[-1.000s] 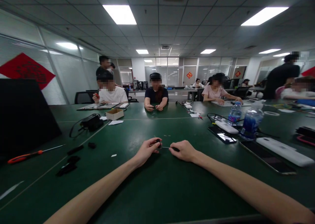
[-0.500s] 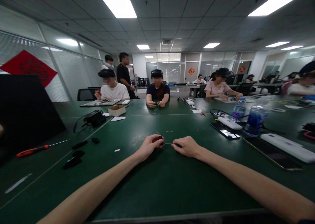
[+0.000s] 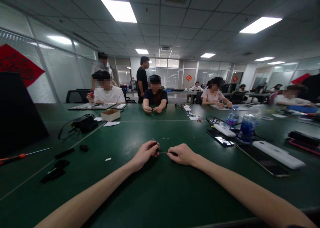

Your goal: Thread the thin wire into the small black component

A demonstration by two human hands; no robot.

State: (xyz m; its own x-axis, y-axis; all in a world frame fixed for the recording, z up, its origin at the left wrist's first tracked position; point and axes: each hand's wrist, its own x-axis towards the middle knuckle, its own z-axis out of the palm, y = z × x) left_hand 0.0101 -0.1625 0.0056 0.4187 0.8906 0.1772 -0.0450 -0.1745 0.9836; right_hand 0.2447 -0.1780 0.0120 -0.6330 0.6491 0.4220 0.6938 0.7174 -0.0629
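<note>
My left hand (image 3: 145, 153) is closed around a small black part (image 3: 157, 147), mostly covered by the fingers. A thin pale sliver pokes up beyond those fingertips. In my closed right hand (image 3: 184, 154) is a small screwdriver (image 3: 163, 153) with a dark handle. Its thin metal shaft points left and spans the short gap between the hands; where its tip meets the black part is too small to make out. Both hands rest low over the green table (image 3: 160, 188).
On the left lie an orange-handled screwdriver (image 3: 22, 155), black pieces (image 3: 56, 171), a black adapter (image 3: 85, 123) and a cardboard box (image 3: 110, 115). Phones (image 3: 262, 159), white devices (image 3: 277, 154) and water bottles (image 3: 247, 128) stand or lie right. Several people sit opposite.
The view has turned slightly right and tilted up, so the table things appear farther left. A standing person in black has moved right behind the seated people. Both my hands keep their holds.
</note>
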